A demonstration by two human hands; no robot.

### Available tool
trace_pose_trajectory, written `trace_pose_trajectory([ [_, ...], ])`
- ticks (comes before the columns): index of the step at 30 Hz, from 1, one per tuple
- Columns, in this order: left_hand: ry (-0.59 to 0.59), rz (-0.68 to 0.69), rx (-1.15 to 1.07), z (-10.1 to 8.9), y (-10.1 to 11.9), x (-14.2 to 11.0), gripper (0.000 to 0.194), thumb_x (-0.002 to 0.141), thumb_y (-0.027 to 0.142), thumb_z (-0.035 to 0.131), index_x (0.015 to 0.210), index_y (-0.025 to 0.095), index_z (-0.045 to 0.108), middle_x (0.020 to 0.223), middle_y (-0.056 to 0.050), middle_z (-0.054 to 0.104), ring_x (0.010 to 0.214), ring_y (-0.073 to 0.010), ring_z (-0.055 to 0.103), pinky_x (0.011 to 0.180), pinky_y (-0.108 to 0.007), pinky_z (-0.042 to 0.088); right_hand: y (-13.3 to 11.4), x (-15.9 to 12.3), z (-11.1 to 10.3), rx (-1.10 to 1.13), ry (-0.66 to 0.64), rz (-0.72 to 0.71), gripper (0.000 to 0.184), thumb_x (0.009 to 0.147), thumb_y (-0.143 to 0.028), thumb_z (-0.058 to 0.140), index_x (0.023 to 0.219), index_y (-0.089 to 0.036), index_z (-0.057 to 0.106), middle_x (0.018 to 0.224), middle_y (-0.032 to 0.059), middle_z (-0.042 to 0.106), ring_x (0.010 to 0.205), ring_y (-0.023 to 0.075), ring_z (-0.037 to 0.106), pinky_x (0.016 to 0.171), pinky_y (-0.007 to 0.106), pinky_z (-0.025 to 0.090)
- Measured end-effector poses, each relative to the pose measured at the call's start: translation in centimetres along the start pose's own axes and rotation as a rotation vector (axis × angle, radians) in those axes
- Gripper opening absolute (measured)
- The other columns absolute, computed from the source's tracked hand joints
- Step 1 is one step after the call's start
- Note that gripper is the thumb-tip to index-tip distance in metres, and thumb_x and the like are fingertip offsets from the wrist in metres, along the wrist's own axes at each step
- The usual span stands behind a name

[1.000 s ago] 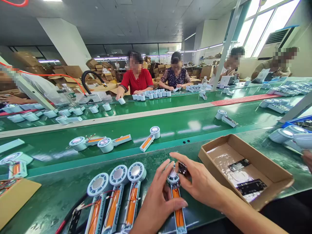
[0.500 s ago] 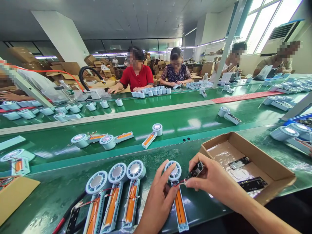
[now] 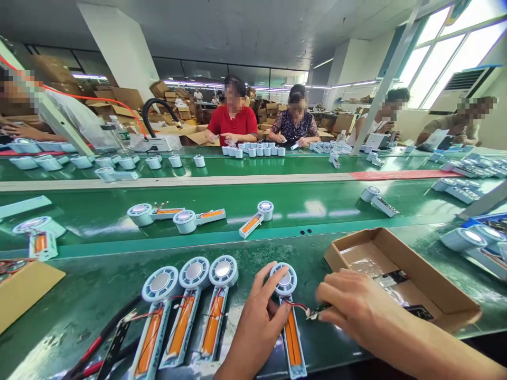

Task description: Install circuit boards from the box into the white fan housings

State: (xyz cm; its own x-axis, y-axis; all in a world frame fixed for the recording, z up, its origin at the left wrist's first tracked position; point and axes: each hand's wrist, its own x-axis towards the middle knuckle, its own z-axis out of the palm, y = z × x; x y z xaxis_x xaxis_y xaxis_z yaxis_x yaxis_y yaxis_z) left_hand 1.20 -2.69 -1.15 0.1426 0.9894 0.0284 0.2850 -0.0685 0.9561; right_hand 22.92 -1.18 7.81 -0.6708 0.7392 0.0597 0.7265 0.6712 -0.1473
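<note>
A handheld fan [image 3: 293, 338] with a light blue round head lies on the bench, its handle open to show orange battery cells. My left hand [image 3: 261, 319] is closed around the neck and head of this fan, one finger across the head. Just right of it, my right hand [image 3: 352, 301] pinches a small dark circuit board [image 3: 318, 310], largely hidden by the fingers. Thin red and dark wires run from the fan to this board. To the left lie several similar open fans, among them one nearby fan [image 3: 214, 322] with orange cells showing.
A cardboard tray [image 3: 431, 274] with dark circuit boards sits at right, partly behind my right forearm. Red-handled pliers [image 3: 93, 343] lie at lower left, near another cardboard box [image 3: 31, 290]. Fans rest on the green conveyor [image 3: 317, 203]; several people work beyond it.
My right hand has turned over, palm down, and the circuit board has swung lower beside the fan. My left hand stays on the fan. The view has shifted slightly.
</note>
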Motion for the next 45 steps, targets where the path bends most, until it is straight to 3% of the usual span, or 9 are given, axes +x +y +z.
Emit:
trace_pose_trajectory([
  [4,-0.008,-0.005,0.004,0.0,0.0,0.0,0.053,0.09,0.021,0.054,0.14,0.038,0.055,0.158,-0.004,0.035,0.061,-0.0062,0.053,0.071,-0.028,0.054,-1.0,-0.6,-0.7,-0.31,-0.043,-0.286,0.057,0.081,-0.006,0.062,0.136,-0.018,0.054,0.084,0.0042,0.066,0.065,0.0204,0.061,0.058,0.031,0.043],
  [8,0.008,0.001,-0.001,0.0,0.1,-0.1,0.057,0.088,0.018,0.054,0.14,0.039,0.055,0.158,-0.004,0.037,0.06,-0.0063,0.053,0.071,-0.028,0.054,-1.4,-1.0,-0.4,-0.307,-0.065,-0.324,0.064,0.081,-0.002,0.05,0.143,-0.018,0.049,0.088,0.0061,0.067,0.063,0.0194,0.065,0.057,0.029,0.05],
  [12,0.01,-0.001,-0.009,0.0,0.2,-0.2,0.056,0.088,0.018,0.054,0.14,0.038,0.056,0.158,-0.005,0.038,0.06,-0.0067,0.054,0.068,-0.028,0.054,-0.5,-1.5,2.3,-0.092,0.024,-0.152,0.049,0.095,-0.007,0.038,0.142,-0.018,0.05,0.102,0.0103,0.07,0.074,0.02,0.071,0.061,0.029,0.053],
  [17,0.016,0.002,-0.029,0.1,-0.2,-0.2,0.055,0.089,0.022,0.053,0.141,0.038,0.055,0.158,-0.005,0.037,0.059,-0.0059,0.052,0.067,-0.028,0.052,0.0,-1.0,3.5,0.275,-0.08,0.175,0.025,0.104,-0.021,0.045,0.126,-0.024,0.058,0.066,-0.0049,0.07,0.059,0.0156,0.069,0.055,0.024,0.045],
  [22,0.009,0.002,-0.037,0.3,-0.6,0.0,0.056,0.089,0.02,0.053,0.141,0.039,0.054,0.158,-0.004,0.037,0.057,-0.0052,0.051,0.071,-0.029,0.053,-0.8,0.4,2.6,-0.258,-0.195,-0.12,0.035,0.074,-0.012,0.076,0.106,-0.021,0.064,0.081,0.0018,0.071,0.06,0.0211,0.065,0.05,0.031,0.038],
  [27,-0.004,0.01,-0.025,0.1,-0.3,-0.3,0.057,0.09,0.019,0.051,0.144,0.037,0.051,0.159,-0.007,0.035,0.06,-0.0066,0.054,0.078,-0.032,0.055,-1.8,1.1,3.2,-0.598,-0.148,-0.256,0.016,0.075,-0.015,0.07,0.091,-0.014,0.071,0.084,0.0141,0.067,0.081,0.0319,0.062,0.068,0.042,0.049],
  [33,0.028,0.005,-0.026,0.1,-0.2,-0.5,0.06,0.089,0.016,0.051,0.145,0.037,0.05,0.161,-0.006,0.036,0.07,-0.0118,0.062,0.083,-0.037,0.057,-2.7,0.3,2.0,0.294,0.002,0.102,0.022,0.097,-0.033,0.057,0.115,-0.026,0.068,0.088,0.0036,0.072,0.074,0.0189,0.067,0.068,0.027,0.054],
  [37,0.019,-0.027,-0.01,0.2,0.0,-0.5,0.06,0.09,0.014,0.05,0.145,0.038,0.05,0.162,-0.005,0.035,0.115,-0.0258,0.064,0.098,-0.045,0.054,-3.7,0.4,4.6,0.9,0.02,0.474,0.044,0.093,-0.06,0.057,0.106,-0.02,0.071,0.066,-0.0021,0.061,0.05,0.0108,0.05,0.046,0.02,0.044],
  [45,0.121,0.051,-0.05,1.2,-1.2,-0.8,0.059,0.094,0.016,0.048,0.146,0.042,0.048,0.161,-0.003,0.038,0.129,-0.0287,0.058,0.104,-0.048,0.053,-6.1,0.7,9.0,1.245,0.23,0.74,0.068,0.078,-0.075,0.066,0.112,-0.017,0.071,0.049,-0.0062,0.046,0.038,0.0084,0.039,0.037,0.019,0.035],
])
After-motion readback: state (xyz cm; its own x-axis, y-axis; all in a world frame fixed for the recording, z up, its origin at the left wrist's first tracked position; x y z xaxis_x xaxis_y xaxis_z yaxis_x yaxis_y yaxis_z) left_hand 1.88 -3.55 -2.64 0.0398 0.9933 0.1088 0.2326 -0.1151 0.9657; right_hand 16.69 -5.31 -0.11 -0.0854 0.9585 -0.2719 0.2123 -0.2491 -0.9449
